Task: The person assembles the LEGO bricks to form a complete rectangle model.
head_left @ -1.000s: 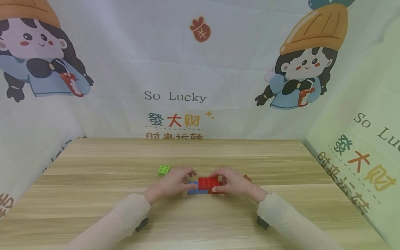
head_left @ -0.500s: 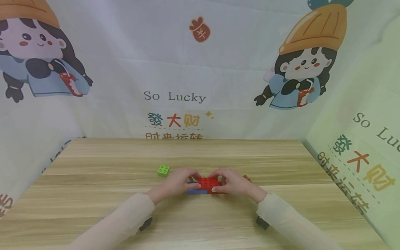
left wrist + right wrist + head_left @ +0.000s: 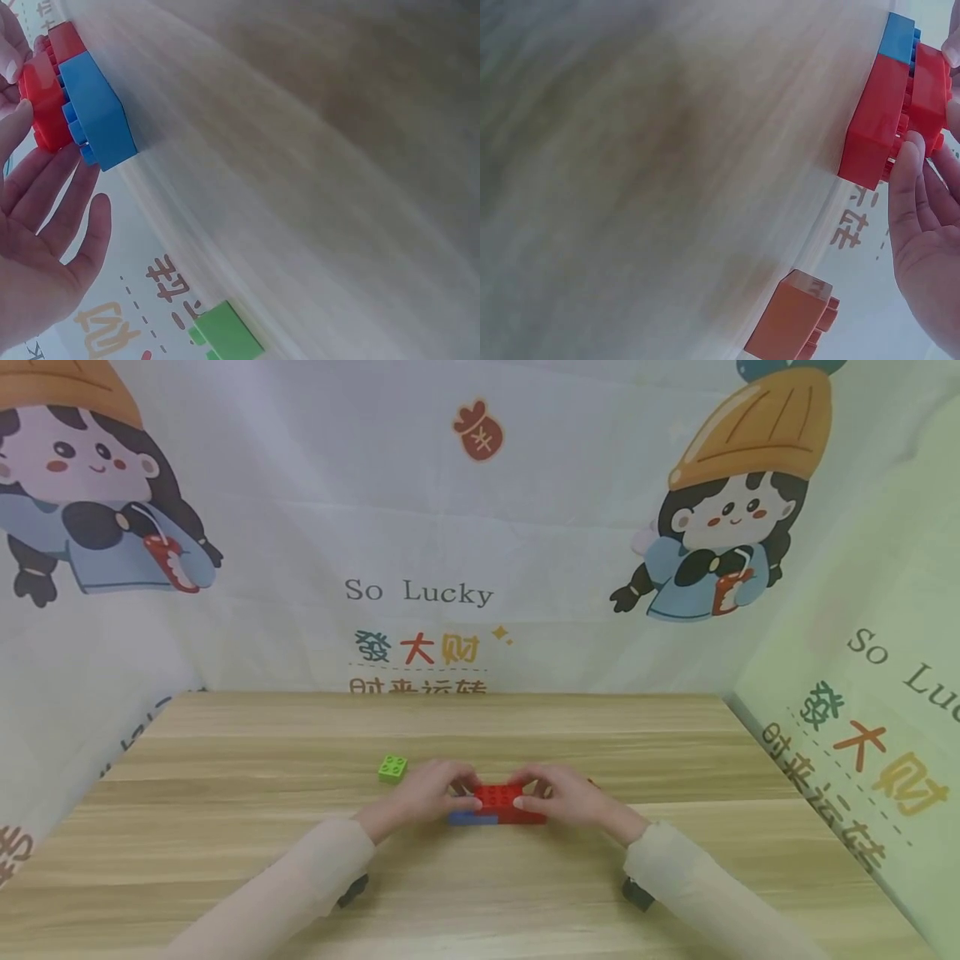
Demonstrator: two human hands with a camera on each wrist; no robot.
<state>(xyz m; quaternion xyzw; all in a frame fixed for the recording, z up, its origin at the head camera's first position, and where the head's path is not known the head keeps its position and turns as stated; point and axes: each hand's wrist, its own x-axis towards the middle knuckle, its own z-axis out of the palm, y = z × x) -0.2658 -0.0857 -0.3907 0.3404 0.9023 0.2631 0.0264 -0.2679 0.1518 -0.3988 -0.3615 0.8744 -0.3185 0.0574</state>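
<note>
Near the middle of the table, a red toy building brick (image 3: 498, 796) sits on top of a blue brick (image 3: 472, 819) and a longer-looking lower red brick (image 3: 528, 817) that stand end to end. My left hand (image 3: 431, 793) pinches the upper red brick at its left end, thumb on the near side and fingers behind. At the other end, my right hand (image 3: 566, 795) pinches the same brick between thumb and fingers. In the right wrist view, studs of the lower red brick (image 3: 874, 124) show beneath the upper red brick (image 3: 930, 90).
A small green brick (image 3: 393, 768) lies to the left, behind my left hand. An orange brick (image 3: 789, 319) lies beyond my right hand, mostly hidden in the head view. Printed cloth (image 3: 420, 527) hangs behind and beside the wooden table (image 3: 480, 893).
My left hand has moved right from beside the blue brick onto the upper red brick. My right thumb has shifted slightly up and inward on that brick.
</note>
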